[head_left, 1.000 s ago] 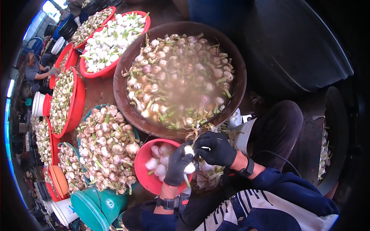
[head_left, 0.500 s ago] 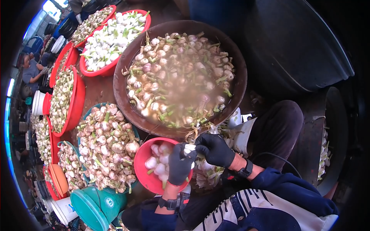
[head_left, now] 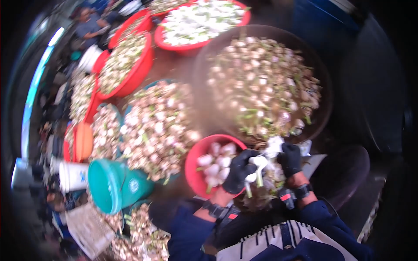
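My left hand (head_left: 238,172), in a black glove, is closed around white garlic bulbs (head_left: 259,163) with short green stems, at the right rim of a red bucket (head_left: 190,167). Pale, cleaned garlic bulbs (head_left: 213,167) lie in that bucket. My right hand (head_left: 290,160), also gloved in black, is curled shut just to the right, apart from the left. A blurred white piece (head_left: 274,147) shows beside its fingers; I cannot tell whether it is held. Below both hands lies a heap of garlic peelings and stems (head_left: 272,176).
A wide brown tub (head_left: 324,108) of garlic in cloudy water stands ahead. Unpeeled garlic (head_left: 159,126) is heaped on the left, near a tilted teal bucket (head_left: 104,185). Red basins (head_left: 146,65) of garlic stand farther off. A person (head_left: 89,28) sits at the far left.
The view has swung left, so everything sits farther right and is blurred. My hands have moved apart; the left keeps the garlic, with green stems now showing.
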Demonstrator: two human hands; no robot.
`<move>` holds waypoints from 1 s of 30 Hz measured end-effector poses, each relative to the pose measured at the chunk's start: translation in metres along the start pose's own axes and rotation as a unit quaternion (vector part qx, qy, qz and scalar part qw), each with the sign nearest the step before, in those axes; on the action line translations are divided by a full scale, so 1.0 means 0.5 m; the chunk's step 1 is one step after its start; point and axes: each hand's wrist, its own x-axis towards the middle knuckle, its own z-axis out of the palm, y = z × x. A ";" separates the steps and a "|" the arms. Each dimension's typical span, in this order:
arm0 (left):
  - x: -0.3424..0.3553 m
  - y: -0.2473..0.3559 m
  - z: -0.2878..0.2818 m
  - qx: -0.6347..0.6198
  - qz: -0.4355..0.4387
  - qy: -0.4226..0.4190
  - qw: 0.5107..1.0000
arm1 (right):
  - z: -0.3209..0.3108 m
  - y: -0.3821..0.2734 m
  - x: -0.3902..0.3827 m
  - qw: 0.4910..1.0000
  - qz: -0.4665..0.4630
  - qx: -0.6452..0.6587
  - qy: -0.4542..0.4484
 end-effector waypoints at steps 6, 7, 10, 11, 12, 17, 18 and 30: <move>-0.125 0.164 -0.100 -0.046 0.195 0.266 0.943 | -0.065 0.025 0.030 0.999 0.032 0.005 0.000; -0.174 0.201 -0.156 -0.061 0.213 0.320 0.921 | -0.050 -0.023 0.008 0.997 0.074 0.021 -0.010; -0.288 0.284 -0.353 0.049 0.352 0.478 0.803 | -0.096 0.039 0.030 0.985 -0.062 -0.132 -0.091; -0.338 0.333 -0.405 0.054 0.344 0.564 0.749 | -0.092 0.022 0.017 0.979 -0.042 -0.152 -0.127; -0.456 0.365 -0.530 0.167 0.342 0.554 0.740 | -0.063 -0.019 -0.008 0.965 -0.036 -0.193 -0.174; -0.537 0.399 -0.666 0.618 0.100 0.638 0.448 | -0.062 -0.064 -0.073 0.857 -0.115 -0.352 -0.358; -0.506 0.395 -0.618 0.598 0.103 0.604 0.516 | -0.062 -0.080 -0.082 0.807 -0.133 -0.386 -0.426; -0.022 0.199 0.045 0.454 0.159 -0.017 0.877 | -0.003 -0.060 0.204 0.732 -0.204 -0.633 -0.145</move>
